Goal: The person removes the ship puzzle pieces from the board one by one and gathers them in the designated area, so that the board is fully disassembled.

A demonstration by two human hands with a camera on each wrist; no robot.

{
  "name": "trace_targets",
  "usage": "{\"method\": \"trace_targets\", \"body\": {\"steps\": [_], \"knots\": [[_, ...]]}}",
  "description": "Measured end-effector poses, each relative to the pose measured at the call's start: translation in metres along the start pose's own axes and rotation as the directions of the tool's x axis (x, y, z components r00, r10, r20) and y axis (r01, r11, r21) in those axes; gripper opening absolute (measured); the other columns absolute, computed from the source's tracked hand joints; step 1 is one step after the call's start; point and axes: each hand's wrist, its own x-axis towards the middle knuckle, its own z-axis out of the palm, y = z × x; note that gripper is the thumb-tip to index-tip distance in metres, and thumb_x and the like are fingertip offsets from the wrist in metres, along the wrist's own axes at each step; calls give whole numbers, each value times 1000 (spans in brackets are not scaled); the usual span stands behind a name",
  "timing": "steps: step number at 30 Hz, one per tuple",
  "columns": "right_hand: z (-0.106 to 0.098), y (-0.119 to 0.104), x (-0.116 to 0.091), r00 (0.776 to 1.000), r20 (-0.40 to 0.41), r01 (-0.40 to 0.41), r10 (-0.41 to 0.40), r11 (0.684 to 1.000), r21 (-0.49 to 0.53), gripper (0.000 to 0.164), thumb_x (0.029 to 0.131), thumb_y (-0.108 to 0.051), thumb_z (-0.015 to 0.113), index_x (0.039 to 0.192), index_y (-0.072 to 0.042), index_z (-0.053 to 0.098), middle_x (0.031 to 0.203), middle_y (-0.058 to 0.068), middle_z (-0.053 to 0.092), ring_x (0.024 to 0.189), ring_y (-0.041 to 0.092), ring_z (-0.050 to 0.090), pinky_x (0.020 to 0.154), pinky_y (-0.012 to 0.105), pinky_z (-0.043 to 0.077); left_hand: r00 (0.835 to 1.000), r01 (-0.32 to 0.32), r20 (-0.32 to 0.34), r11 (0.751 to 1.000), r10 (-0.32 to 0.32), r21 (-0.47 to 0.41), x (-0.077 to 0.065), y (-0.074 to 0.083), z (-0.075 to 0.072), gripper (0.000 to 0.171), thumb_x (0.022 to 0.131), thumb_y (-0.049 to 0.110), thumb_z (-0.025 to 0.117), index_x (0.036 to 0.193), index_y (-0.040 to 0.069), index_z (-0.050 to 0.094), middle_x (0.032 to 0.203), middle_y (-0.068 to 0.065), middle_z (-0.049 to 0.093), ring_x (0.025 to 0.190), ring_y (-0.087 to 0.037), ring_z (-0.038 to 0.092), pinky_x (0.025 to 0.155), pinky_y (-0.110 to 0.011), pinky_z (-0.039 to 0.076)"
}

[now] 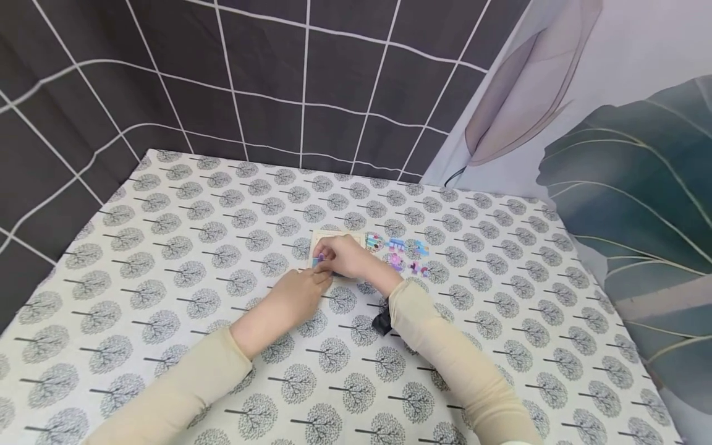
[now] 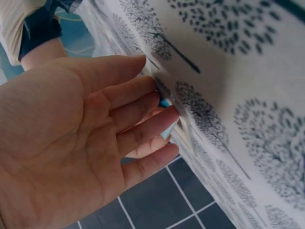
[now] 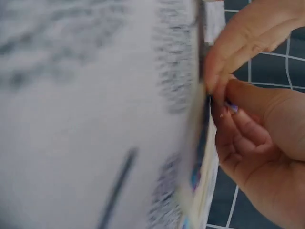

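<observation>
A shallow pale wooden puzzle tray (image 1: pixel 316 237) lies on the cloth, largely covered by the hands. My right hand (image 1: pixel 346 256) is over it, pinching a small purple-and-blue puzzle piece (image 3: pixel 232 107) between thumb and fingers. From the near left, my left hand (image 1: pixel 297 296) reaches in, its fingertips at the tray's near edge beside the right fingers. The left wrist view shows the palm of this left hand (image 2: pixel 90 124) with fingers extended and loosely bent, the tray's rim (image 2: pixel 185 131) just beyond the fingertips.
Several colourful puzzle pieces (image 1: pixel 396 262) lie right of the tray. A tree-print cloth (image 1: pixel 245 383) covers the table. Behind hangs a dark grid-patterned curtain (image 1: pixel 267 68), and a leaf-print curtain (image 1: pixel 639 185) is at the right. Something black (image 1: pixel 382 322) shows under the right wrist.
</observation>
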Motion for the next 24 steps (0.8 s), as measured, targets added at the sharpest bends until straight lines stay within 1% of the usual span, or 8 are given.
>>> {"method": "trace_targets", "body": {"steps": [3,6,8,10,12,16,20,24], "knots": [[2,4,-3,994,-58,94,-93,995,20,13,83,-12,69,95,-7,66,87,6,70,77,13,65,74,17,52,999,8,33,1000,-7,-25,-1,0,0,47,91,9,54,136,3,45,144,-7,42,131,-29,41,102,-50,41],[1,5,-4,969,-159,197,-190,980,36,14,82,-11,70,94,-5,66,83,7,70,75,15,67,72,17,54,999,8,42,999,-6,-35,-1,-1,-1,49,89,10,57,136,3,46,145,-6,41,132,-29,40,103,-50,40],[-1,6,-5,952,-205,237,-227,971,25,15,81,-12,71,94,-5,66,81,8,70,73,16,67,70,17,54,999,2,39,999,-1,-33,0,-2,-1,49,88,10,58,136,3,46,144,-7,42,131,-30,41,102,-50,41],[-2,6,-7,946,-214,251,-242,968,16,15,82,-11,70,95,-5,66,81,8,70,73,16,67,69,17,54,999,-2,44,999,4,-37,2,-3,-1,48,89,10,56,136,3,47,144,-6,42,130,-30,41,102,-50,42],[-3,8,-10,951,-213,233,-226,972,11,15,83,-12,70,96,-5,66,83,8,70,74,16,67,69,16,54,999,-7,51,999,10,-46,3,-5,-1,46,91,11,54,136,4,47,144,-6,42,129,-30,42,102,-49,42],[-10,13,-22,959,-242,163,-146,986,48,16,82,-14,71,96,-8,67,81,5,69,74,14,67,69,19,54,998,-15,57,997,19,-76,4,-7,-1,45,94,15,51,138,6,45,145,-5,41,128,-32,43,103,-49,41],[-19,18,-33,961,-261,117,-87,988,103,16,81,-15,72,96,-9,68,78,2,68,72,12,65,66,22,55,998,5,65,993,3,-118,4,-9,0,47,95,18,51,139,6,43,146,-5,39,129,-34,41,107,-49,36],[-24,23,-42,967,-251,84,-48,988,132,16,83,-14,70,98,-8,67,79,2,67,70,11,63,64,24,55,997,22,79,987,-10,-157,4,-11,1,47,95,19,51,139,7,43,147,-4,38,131,-34,39,109,-50,32]]}}
